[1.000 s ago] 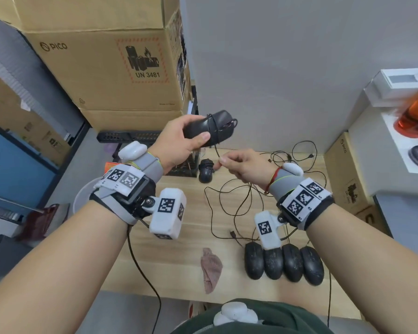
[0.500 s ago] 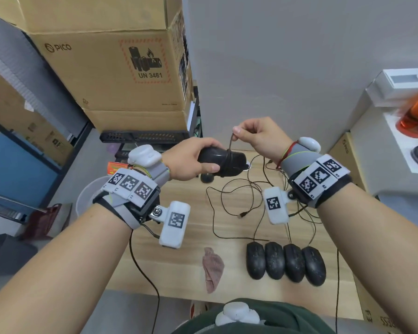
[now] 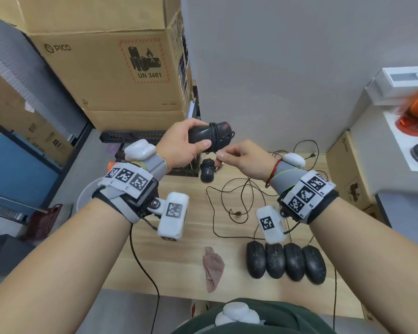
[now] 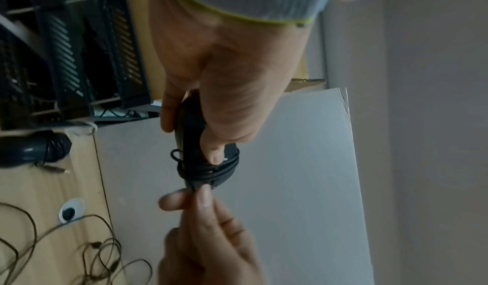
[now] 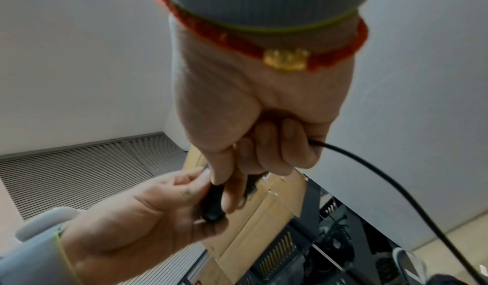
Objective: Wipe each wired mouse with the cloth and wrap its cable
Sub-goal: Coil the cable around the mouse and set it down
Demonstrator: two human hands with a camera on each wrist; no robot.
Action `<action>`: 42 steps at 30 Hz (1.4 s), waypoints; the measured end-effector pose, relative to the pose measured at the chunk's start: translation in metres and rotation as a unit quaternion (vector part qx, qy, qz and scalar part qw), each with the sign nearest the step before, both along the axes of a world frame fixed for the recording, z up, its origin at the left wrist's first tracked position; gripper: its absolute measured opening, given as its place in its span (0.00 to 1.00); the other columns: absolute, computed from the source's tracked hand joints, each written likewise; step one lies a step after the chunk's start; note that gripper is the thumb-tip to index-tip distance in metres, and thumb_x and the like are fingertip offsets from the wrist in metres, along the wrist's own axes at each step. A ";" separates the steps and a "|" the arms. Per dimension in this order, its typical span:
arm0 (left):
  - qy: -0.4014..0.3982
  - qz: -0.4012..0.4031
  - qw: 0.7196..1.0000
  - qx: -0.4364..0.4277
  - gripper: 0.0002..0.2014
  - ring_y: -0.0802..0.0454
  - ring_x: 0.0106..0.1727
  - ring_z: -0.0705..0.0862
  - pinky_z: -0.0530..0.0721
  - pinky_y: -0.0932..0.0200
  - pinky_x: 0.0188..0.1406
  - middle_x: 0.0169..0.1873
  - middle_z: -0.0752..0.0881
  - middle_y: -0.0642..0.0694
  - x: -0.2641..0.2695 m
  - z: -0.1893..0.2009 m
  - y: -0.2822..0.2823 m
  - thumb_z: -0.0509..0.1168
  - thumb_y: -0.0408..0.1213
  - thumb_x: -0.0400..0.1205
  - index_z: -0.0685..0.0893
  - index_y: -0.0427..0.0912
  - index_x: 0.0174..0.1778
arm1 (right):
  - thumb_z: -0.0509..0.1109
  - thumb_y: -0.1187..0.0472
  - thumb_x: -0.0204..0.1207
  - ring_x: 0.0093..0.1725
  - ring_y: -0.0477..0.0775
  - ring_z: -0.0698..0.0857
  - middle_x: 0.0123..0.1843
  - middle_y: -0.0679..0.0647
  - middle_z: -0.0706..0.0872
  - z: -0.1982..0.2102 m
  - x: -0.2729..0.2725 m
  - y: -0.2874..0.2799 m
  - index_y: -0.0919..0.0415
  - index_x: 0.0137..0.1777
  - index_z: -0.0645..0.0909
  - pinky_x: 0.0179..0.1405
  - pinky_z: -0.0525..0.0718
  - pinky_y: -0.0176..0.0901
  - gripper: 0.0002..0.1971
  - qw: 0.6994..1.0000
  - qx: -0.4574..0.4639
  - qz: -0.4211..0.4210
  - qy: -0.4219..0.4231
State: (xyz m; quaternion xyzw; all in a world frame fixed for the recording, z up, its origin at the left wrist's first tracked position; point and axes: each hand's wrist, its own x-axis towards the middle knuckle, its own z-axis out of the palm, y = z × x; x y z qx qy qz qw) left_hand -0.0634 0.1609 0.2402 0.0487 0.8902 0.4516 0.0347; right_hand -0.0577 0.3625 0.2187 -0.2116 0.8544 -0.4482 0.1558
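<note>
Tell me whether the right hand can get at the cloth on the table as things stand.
Probably not yet: the right hand pinches the cable of the mouse that the left hand holds. The cloth lies uncovered below.

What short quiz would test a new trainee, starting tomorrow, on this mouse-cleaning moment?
1. True or false: the cloth lies on the table, unheld.
2. How many mice stand in the near row?
3. The left hand grips the held mouse. What does the right hand pinch? A) cloth B) cable C) nothing

Key: 1 true; 2 four; 3 B.
</note>
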 end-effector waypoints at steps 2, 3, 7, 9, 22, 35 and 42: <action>-0.008 -0.006 0.997 -0.081 0.19 0.52 0.52 0.84 0.82 0.55 0.56 0.55 0.87 0.50 0.000 -0.004 -0.003 0.75 0.38 0.81 0.83 0.49 0.68 | 0.66 0.55 0.85 0.21 0.39 0.69 0.17 0.39 0.71 0.011 -0.001 -0.001 0.63 0.45 0.90 0.25 0.64 0.29 0.15 1.000 0.006 0.008 0.007; -0.010 -0.013 0.992 -0.123 0.19 0.51 0.53 0.84 0.79 0.57 0.54 0.56 0.86 0.50 0.000 -0.005 -0.004 0.76 0.39 0.81 0.83 0.50 0.68 | 0.66 0.56 0.85 0.20 0.40 0.69 0.16 0.39 0.70 0.017 -0.001 -0.001 0.65 0.45 0.89 0.24 0.64 0.28 0.15 1.000 -0.001 0.005 0.007; -0.042 -0.078 0.981 -0.172 0.19 0.49 0.54 0.86 0.81 0.59 0.49 0.55 0.86 0.51 0.006 -0.005 -0.003 0.77 0.39 0.80 0.83 0.52 0.65 | 0.67 0.58 0.85 0.20 0.39 0.69 0.17 0.38 0.73 0.034 -0.011 0.006 0.66 0.43 0.87 0.25 0.65 0.26 0.15 0.997 -0.049 -0.033 0.044; -0.068 -0.134 0.977 -0.153 0.19 0.49 0.53 0.88 0.88 0.51 0.52 0.54 0.88 0.50 0.010 -0.003 0.000 0.77 0.38 0.80 0.83 0.51 0.66 | 0.67 0.54 0.84 0.23 0.41 0.65 0.19 0.40 0.70 0.032 -0.020 0.009 0.59 0.39 0.88 0.26 0.62 0.30 0.15 0.996 -0.038 -0.049 0.062; -0.029 -0.040 0.983 0.177 0.16 0.51 0.57 0.88 0.90 0.40 0.60 0.60 0.87 0.45 0.007 0.009 0.002 0.73 0.29 0.83 0.83 0.47 0.65 | 0.63 0.57 0.87 0.24 0.43 0.66 0.25 0.44 0.70 -0.013 -0.005 0.013 0.58 0.46 0.88 0.23 0.66 0.33 0.13 0.997 -0.033 -0.041 -0.059; -0.040 -0.110 0.979 -0.169 0.19 0.47 0.55 0.86 0.85 0.52 0.54 0.56 0.87 0.49 0.009 -0.002 -0.002 0.77 0.39 0.80 0.83 0.51 0.66 | 0.71 0.52 0.82 0.23 0.41 0.66 0.19 0.41 0.71 0.029 -0.018 0.011 0.53 0.37 0.88 0.27 0.64 0.32 0.12 0.996 -0.029 -0.060 0.052; -0.047 -0.185 0.982 0.001 0.19 0.46 0.58 0.88 0.88 0.47 0.61 0.57 0.89 0.45 0.018 0.017 0.001 0.76 0.32 0.81 0.83 0.47 0.67 | 0.70 0.61 0.83 0.23 0.38 0.72 0.22 0.41 0.79 0.014 -0.028 0.022 0.56 0.38 0.84 0.25 0.69 0.31 0.11 0.993 -0.081 -0.089 -0.005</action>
